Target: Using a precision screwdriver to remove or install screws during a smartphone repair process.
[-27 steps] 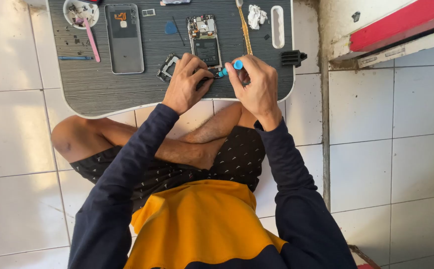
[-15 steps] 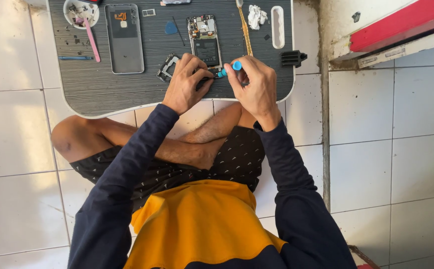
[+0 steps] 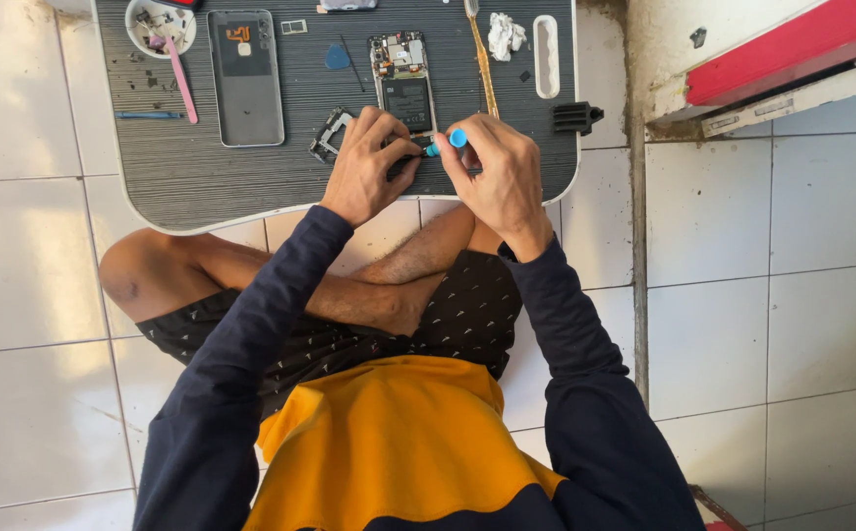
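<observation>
On the worktop, head view:
Step in hand: a judgement only, but this looks like fine screw or prying work at the lower end of the opened phone [image 3: 404, 84], which lies with its back off and its boards and battery bare.
Left hand: the left hand [image 3: 369, 167] is curled shut, fingertips pressed down at the phone's lower edge; whether it pinches a small part I cannot tell.
Right hand: the right hand [image 3: 497, 172] is closed around a slim screwdriver with a blue cap [image 3: 446, 145].
Tool axis: the screwdriver lies nearly level, blue cap toward the right hand, tip toward the left hand; the tip itself is hidden under the fingers.
Phone axis: long axis runs away from the person, lower end nearest the hands, open side up.
Next move calls for: a steady tip and light pressure, I judge, with the left hand bracing the phone.
Nearby: the removed back cover [image 3: 245, 77] lies well to the left; a small bowl [image 3: 160, 22] with a pink tool sits at the far left corner; a blue pick [image 3: 338, 57] rests between cover and phone.
</observation>
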